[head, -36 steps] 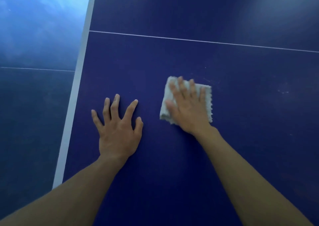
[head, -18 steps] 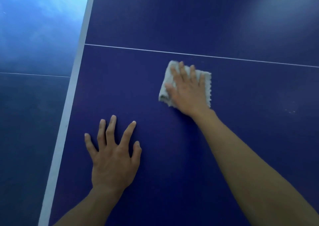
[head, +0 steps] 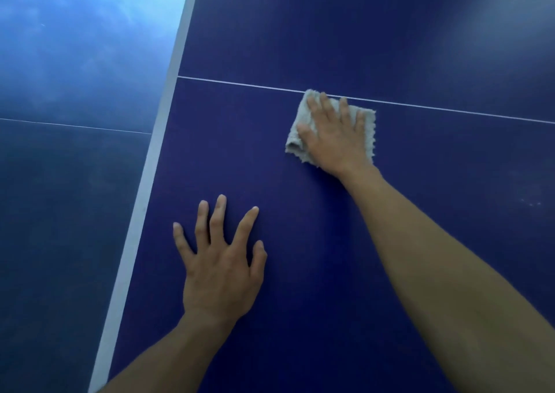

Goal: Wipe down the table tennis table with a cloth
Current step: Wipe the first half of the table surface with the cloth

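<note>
Two bare hands on a blue table tennis table (head: 300, 287) — one bracing, one wiping.

Nearest, well short of the thin white line (head: 240, 83), the left hand (head: 220, 275) lies flat, fingers spread, likely steadying the lean. Farther out, the right hand (head: 336, 140) presses a folded grey cloth (head: 300, 113) with straight fingers. The cloth's far edge touches that line — open surface continues beyond it.

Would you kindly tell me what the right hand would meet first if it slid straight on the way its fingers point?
The right hand, pressing the cloth, would first cross the thin white line, which the cloth's far edge touches. Beyond it only bare blue table shows, so the way looks free.
</note>
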